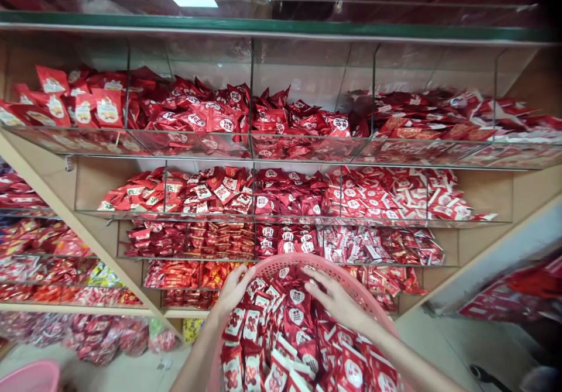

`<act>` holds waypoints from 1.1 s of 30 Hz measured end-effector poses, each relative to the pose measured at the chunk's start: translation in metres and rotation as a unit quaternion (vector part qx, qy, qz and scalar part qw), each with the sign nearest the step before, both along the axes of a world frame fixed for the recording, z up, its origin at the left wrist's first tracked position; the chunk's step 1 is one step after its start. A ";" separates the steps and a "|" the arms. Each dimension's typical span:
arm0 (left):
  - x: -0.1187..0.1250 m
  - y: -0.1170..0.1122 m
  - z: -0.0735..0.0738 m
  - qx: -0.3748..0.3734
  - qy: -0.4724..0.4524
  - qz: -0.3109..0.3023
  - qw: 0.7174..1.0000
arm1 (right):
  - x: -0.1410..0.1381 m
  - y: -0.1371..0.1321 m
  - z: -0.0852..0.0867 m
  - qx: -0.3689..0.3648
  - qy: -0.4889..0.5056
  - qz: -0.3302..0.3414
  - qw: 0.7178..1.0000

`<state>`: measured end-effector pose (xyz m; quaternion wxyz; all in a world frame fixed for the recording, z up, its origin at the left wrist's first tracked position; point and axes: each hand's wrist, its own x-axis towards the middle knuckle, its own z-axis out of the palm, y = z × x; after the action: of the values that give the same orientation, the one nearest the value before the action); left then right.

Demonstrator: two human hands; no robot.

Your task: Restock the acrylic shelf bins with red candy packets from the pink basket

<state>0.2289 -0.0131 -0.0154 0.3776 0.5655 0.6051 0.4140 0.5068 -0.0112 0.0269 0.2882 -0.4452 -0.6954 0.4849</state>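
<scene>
A pink plastic basket (373, 310) with a perforated rim is heaped with small red and white wrapped packets (302, 339), some printed with a white heart and dark characters. At its far left edge, my left hand (232, 292) grips the rim, with the fingers bent over it. My right hand (336, 298) reaches across the basket from the right. Its fingers are stretched out and apart over the dark red packets near the far rim, and no packet shows lifted in it.
Ahead stands a wooden shelf unit with glass-fronted compartments (290, 196) full of red packets. More stocked shelves (48, 263) are at the left, with bagged goods (100, 336) on the floor below. A second pink tub (30, 377) stands bottom left; red bags (518, 289) are at the right.
</scene>
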 end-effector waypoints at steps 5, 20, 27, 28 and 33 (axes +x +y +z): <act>-0.001 0.001 -0.002 0.001 0.008 0.010 1.000 | 0.008 -0.004 -0.009 0.114 -0.169 0.040 0.978; -0.005 0.004 -0.010 0.014 0.001 -0.005 1.000 | 0.002 -0.006 -0.012 -0.019 -0.018 0.038 0.999; -0.005 0.005 -0.014 0.021 0.001 -0.004 1.000 | -0.014 -0.016 0.018 -0.396 0.262 0.011 0.880; -0.005 0.005 -0.014 0.020 0.001 -0.006 1.000 | -0.015 -0.016 0.021 -0.408 0.271 0.010 0.872; -0.006 0.005 -0.011 0.005 -0.003 -0.008 1.000 | -0.014 -0.016 0.016 -0.423 0.264 -0.046 0.866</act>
<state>0.2233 -0.0078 -0.0265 0.3798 0.5713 0.5972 0.4156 0.4924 -0.0268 0.0432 0.2669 -0.4116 -0.3002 0.8181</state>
